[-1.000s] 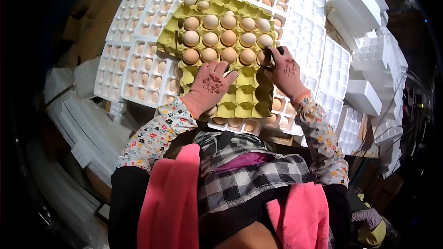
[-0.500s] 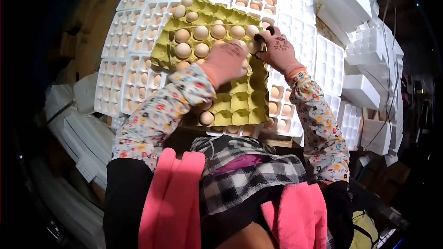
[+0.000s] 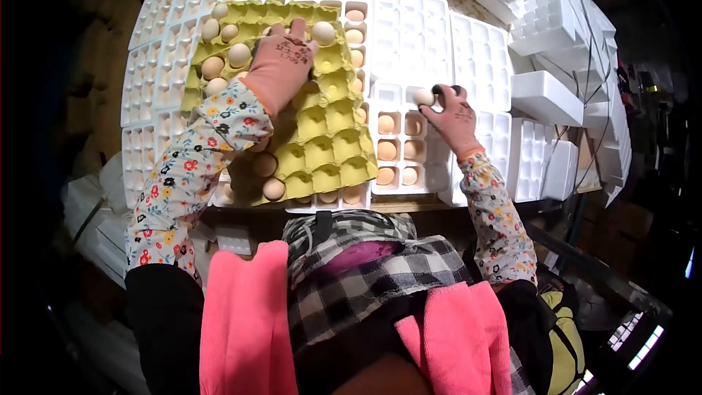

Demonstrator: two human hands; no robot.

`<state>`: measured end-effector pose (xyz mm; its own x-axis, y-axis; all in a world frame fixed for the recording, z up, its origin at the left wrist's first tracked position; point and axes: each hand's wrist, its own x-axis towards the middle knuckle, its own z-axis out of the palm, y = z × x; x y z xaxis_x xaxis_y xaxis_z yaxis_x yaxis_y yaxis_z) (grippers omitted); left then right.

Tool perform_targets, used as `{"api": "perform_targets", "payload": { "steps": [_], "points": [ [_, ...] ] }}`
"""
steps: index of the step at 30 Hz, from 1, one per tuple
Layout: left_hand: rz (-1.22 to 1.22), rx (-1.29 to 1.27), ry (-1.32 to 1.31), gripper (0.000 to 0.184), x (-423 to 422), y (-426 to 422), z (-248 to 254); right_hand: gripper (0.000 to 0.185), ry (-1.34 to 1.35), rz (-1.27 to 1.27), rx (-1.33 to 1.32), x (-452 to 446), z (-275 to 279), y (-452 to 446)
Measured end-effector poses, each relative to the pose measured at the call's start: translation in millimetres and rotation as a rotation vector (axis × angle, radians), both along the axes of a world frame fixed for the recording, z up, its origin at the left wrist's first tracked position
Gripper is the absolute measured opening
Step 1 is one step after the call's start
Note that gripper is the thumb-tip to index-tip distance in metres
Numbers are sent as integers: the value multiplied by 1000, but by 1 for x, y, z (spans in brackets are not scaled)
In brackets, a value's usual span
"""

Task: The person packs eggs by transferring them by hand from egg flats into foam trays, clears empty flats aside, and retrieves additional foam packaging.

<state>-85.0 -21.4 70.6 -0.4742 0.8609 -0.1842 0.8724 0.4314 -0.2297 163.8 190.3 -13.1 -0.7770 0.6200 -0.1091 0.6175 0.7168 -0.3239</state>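
A yellow egg tray (image 3: 322,148) lies tilted on white foam trays, with eggs mainly on its left side and one pale egg (image 3: 323,33) near its upper right. My left hand (image 3: 284,62), gloved in pink, reaches over the tray's upper part; its fingers are bent down among the eggs, and what they hold is hidden. To the right, my right hand (image 3: 450,111) pinches a pale egg (image 3: 424,96) between thumb and fingers. That egg is above a white foam tray (image 3: 386,93) whose lower left cells hold several brown eggs (image 3: 387,150).
White foam trays with eggs (image 3: 170,73) spread across the left and back. Foam trays with bare cells (image 3: 412,36) lie at the back right. Stacked foam boxes (image 3: 548,95) and thin hanging cords stand farther right. The table's front edge (image 3: 409,205) runs before my body.
My right hand has moved right and down from the yellow tray with an egg. My left hand has moved up over the tray. Fewer eggs show in the yellow tray, and the view has shifted.
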Motion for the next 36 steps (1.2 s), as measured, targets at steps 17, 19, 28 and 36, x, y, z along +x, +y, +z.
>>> {"api": "perform_targets", "payload": {
  "steps": [17,19,28,36],
  "points": [
    [-128,-104,-530,54,64,124,-61,30,819,67,-516,-57,-70,86],
    [-28,-101,-541,50,67,135,-56,30,855,-3,-648,-54,-67,83],
    [76,533,-589,57,104,135,-88,25,762,-31,-543,-64,-74,84],
    [96,414,-178,47,-34,-19,-17,61,520,691,-284,-178,52,-41]
  ]
}}
